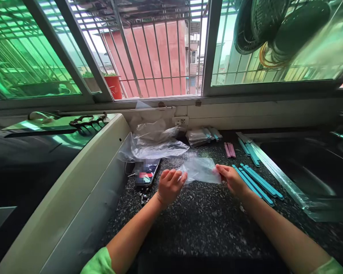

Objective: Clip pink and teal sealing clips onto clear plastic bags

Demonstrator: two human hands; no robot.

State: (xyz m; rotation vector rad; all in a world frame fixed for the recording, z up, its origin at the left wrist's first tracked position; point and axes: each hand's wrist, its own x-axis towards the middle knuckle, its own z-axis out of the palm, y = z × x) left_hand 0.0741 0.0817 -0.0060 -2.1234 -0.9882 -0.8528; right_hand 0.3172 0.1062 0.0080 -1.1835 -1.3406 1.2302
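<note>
A small clear plastic bag (201,170) is stretched between my two hands above the speckled dark counter (200,220). My left hand (170,184) pinches its left end, fingers curled. At the bag's right edge, my right hand (231,178) grips it between thumb and fingertips. Just right of that hand lie several long blue sticks (257,184). Shorter blue sticks (249,151) and a bundle of pink sticks (230,150) rest farther back. A stack of filled clear packets (202,135) with blue pieces sits by the wall.
Crumpled clear plastic (157,142) lies behind my left hand. A lit phone (147,171) and a beaded string (144,197) are to its left. A white-sided appliance (85,182) borders the left; a dark sink (305,160) borders the right. A wall socket (181,121) is below the barred window.
</note>
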